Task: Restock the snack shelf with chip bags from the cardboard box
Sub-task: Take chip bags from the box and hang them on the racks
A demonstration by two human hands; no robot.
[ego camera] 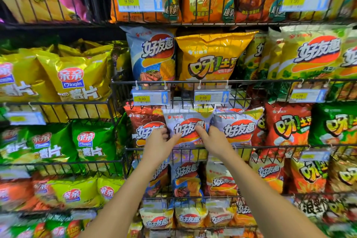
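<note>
The puffy white foil chip bag (188,121) stands in the black wire shelf (280,146). The left grip (157,139) and right grip (212,138) pinch its sides. It looks light, crinkly and slippery, so hold the edges softly.

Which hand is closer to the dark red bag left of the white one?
Left. The left hand overlaps the dark red bag while gripping the white bag beside it; the right hand grips the white bag's far edge.
</note>
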